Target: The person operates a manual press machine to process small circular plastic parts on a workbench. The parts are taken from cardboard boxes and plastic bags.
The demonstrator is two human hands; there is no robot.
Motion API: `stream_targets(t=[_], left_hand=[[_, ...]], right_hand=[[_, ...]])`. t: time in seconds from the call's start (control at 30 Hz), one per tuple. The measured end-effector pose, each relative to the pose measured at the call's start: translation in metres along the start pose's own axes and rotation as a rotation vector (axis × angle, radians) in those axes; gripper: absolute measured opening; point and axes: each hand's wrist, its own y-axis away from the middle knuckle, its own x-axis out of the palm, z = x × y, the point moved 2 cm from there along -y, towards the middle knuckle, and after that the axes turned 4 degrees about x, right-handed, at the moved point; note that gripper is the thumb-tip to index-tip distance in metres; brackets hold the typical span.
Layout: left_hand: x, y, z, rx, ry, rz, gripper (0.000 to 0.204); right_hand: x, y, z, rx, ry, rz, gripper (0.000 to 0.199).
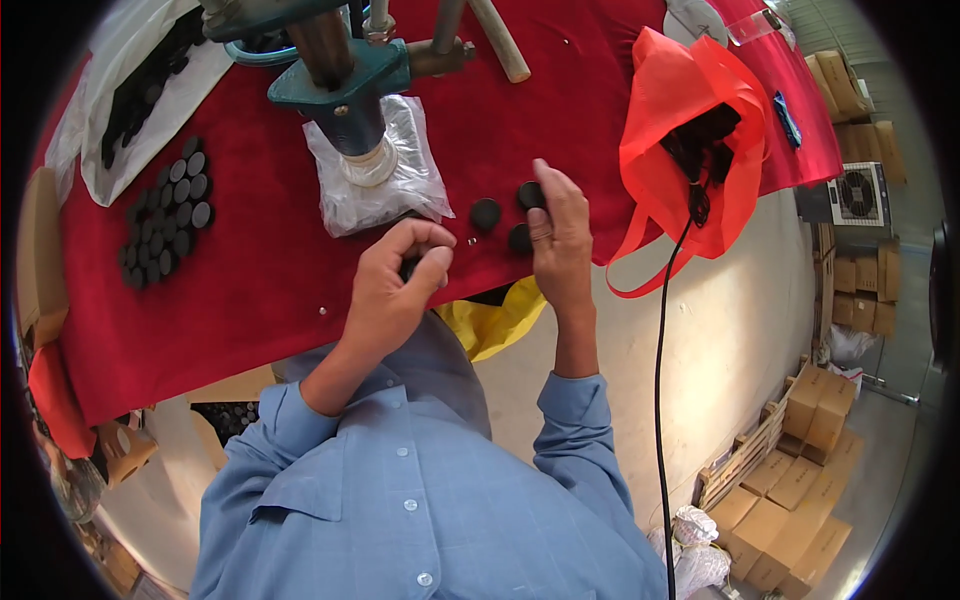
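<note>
My left hand (392, 288) is closed, with a dark round piece (408, 268) partly showing between thumb and fingers, most of it hidden. To its right, my right hand (562, 235) has its fingers stretched and thumb apart, beside a black disc-shaped cap (530, 195). A second black cap (486, 214) lies to the left of that one, and a third cap (520, 238) sits near the thumb. Above my left hand stands a teal hand press (345, 95), its pale lower end resting over a clear plastic-wrapped pad (425, 190).
Many black caps (165, 215) lie at the left on the red cloth (250, 260), near a white bag (170, 110) of dark pieces. A red-orange bag (650, 120) with a black cable (662, 400) stands at the right. Cartons (790, 490) are stacked on the floor.
</note>
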Motion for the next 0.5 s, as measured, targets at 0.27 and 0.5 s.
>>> stream_targets(t=[0.27, 0.5], left_hand=[[0.041, -0.042, 0.011, 0.409, -1.082, 0.037, 0.035], [0.027, -0.04, 0.019, 0.449, -0.821, 0.031, 0.035]], right_hand=[[-0.021, 0.027, 0.005, 0.163, 0.131, -0.006, 0.048], [-0.014, 0.032, 0.012, 0.196, 0.087, -0.013, 0.041]])
